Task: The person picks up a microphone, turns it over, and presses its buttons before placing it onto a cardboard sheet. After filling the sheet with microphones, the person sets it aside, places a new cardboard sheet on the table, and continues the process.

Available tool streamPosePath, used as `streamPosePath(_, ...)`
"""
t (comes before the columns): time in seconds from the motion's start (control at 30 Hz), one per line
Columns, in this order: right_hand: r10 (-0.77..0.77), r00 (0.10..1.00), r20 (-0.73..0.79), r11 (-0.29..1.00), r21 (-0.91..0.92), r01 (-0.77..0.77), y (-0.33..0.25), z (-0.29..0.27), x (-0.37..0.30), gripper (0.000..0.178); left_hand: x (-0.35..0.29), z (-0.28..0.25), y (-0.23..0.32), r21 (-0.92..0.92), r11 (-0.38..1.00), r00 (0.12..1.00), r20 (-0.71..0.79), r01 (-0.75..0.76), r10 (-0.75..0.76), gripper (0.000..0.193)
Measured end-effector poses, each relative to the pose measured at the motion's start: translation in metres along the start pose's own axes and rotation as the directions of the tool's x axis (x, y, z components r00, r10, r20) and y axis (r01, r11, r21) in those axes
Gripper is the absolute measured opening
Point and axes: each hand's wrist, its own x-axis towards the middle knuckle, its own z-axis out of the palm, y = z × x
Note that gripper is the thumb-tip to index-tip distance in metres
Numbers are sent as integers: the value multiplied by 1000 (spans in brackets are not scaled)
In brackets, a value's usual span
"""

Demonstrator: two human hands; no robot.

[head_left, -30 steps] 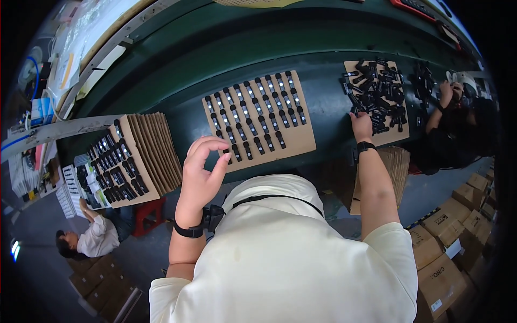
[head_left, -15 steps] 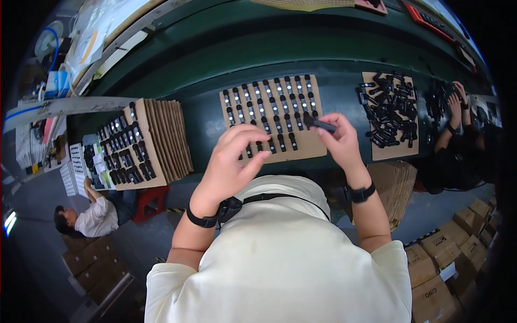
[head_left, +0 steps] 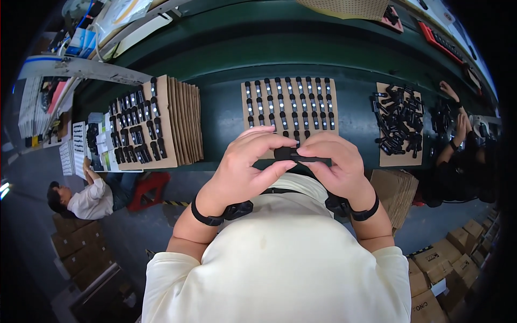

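Close in front of my body, my left hand (head_left: 241, 168) and my right hand (head_left: 343, 162) hold one small black clip-on microphone (head_left: 284, 154) between them, lying sideways. Left thumb and fingertips pinch its rounded dark end. The right fingers grip the slimmer end and partly cover it. Just beyond my hands lies a cardboard sheet (head_left: 334, 110) with rows of similar upright-set microphones (head_left: 299, 83), each with a dark top and a bright white spot. My hands hide the sheet's near part.
At the right, another cardboard sheet (head_left: 383, 156) bears a jumbled heap of black microphones (head_left: 398, 118). A stack of cardboard sheets (head_left: 186, 121) leans at the left, with microphones on its face. One co-worker sits far left (head_left: 89, 199); another's arms (head_left: 458, 129) show at the right.
My right hand has brought the microphone left and toward me. My left hand, formerly apart with open fingers, now pinches its end. The whole view has shifted slightly.
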Motion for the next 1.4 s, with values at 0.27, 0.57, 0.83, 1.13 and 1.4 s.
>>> streamPosePath(0.27,34,998,-61,993,-114,-41,-23,17,2,35,-10,-6,10,-28,998,992,-112,-59,55,28)
streamPosePath(0.57,-21,997,-75,989,-150,10,-30,25,-4,34,-18,-7,14,17,990,984,-109,-142,143,29)
streamPosePath(0.83,-33,995,-89,989,-146,20,-34,27,-8,34,-22,-6,16,6,990,984,-106,-143,143,29)
streamPosePath(1.13,-121,991,-50,980,-168,111,-27,25,-11,37,-24,-8,16,-88,996,999,-43,-23,19,30)
streamPosePath(1.4,-25,995,-97,986,-169,9,-38,24,-10,37,-25,-4,6,-13,996,995,-39,-88,88,30)
